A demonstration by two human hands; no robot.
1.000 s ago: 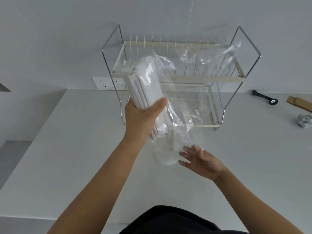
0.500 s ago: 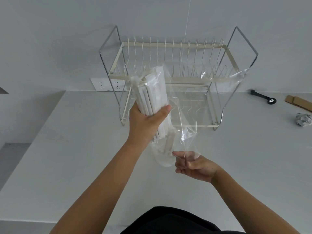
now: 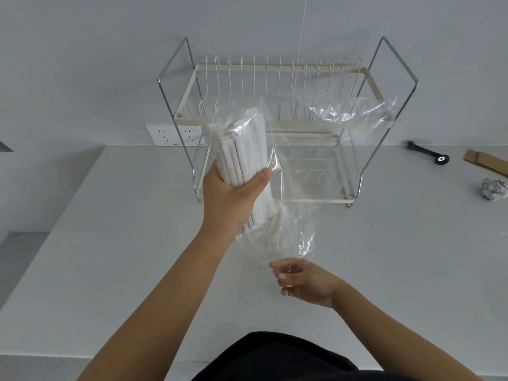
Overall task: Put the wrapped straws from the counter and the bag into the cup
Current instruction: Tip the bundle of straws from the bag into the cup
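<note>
My left hand (image 3: 229,198) grips a thick bundle of white paper-wrapped straws (image 3: 244,155), held upright above the counter. A clear plastic bag (image 3: 297,188) hangs loosely around the bundle and spreads out to the right in front of the rack. Below the bundle, my right hand (image 3: 305,283) pinches the bag's lower end between closed fingers. The lower ends of the straws seem to reach into a clear cup (image 3: 268,244) that stands on the counter under the bag; its outline is faint.
A two-tier wire dish rack (image 3: 365,75) stands against the wall behind the bundle. A wall socket (image 3: 165,134) is at the left. At the far right lie a black tool (image 3: 427,154), a cardboard piece (image 3: 486,160) and a crumpled foil ball (image 3: 494,189).
My right hand went from open to pinching the bag's lower end and has drawn it down toward me. The bag has slid lower on the bundle, which my left hand still holds.
</note>
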